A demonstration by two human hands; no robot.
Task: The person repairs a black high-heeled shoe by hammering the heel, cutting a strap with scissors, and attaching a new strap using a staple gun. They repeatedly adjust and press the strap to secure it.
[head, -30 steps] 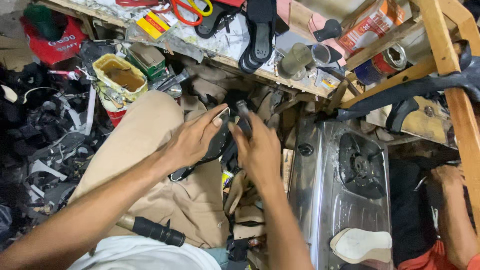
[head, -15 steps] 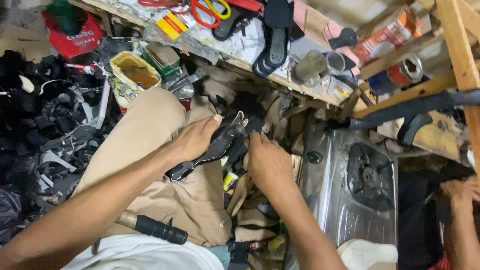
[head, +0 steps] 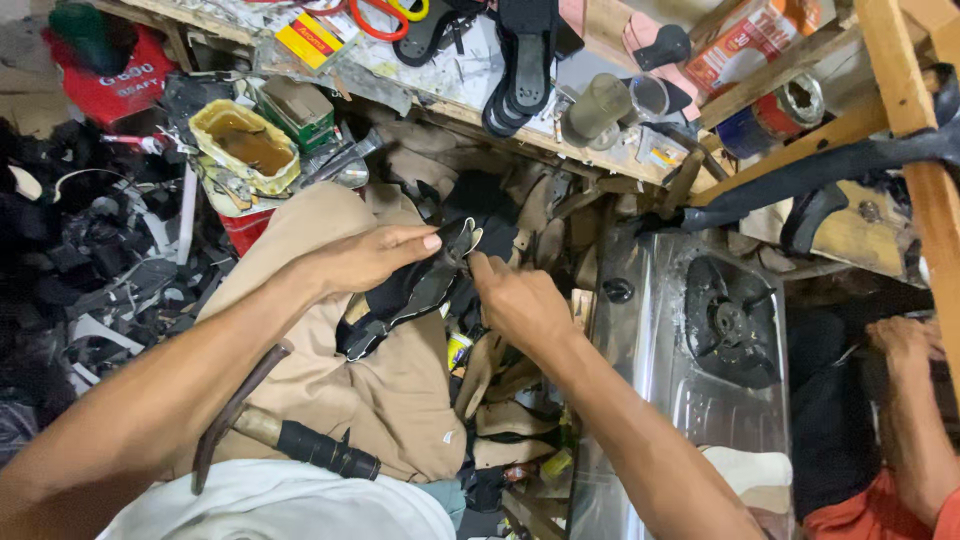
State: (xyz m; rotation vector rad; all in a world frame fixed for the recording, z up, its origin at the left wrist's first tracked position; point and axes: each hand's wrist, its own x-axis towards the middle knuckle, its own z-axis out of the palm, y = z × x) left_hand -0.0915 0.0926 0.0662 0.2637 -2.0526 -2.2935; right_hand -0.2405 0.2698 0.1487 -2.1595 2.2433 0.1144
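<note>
The left hand (head: 365, 258) pinches the upper end of a long black leather shoe piece with a pale edge (head: 405, 295), which lies across the tan-trousered knee (head: 330, 330) below both hands. Just right of it, the right hand (head: 515, 300) grips the same end, fingers closed. Keeping both grips tight and close together should hold the edge steady.

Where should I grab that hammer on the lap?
Grip the hammer by its black wrapped handle, coming from above. That part lies bare across the tan trousers; the left arm covers the head end.
</note>
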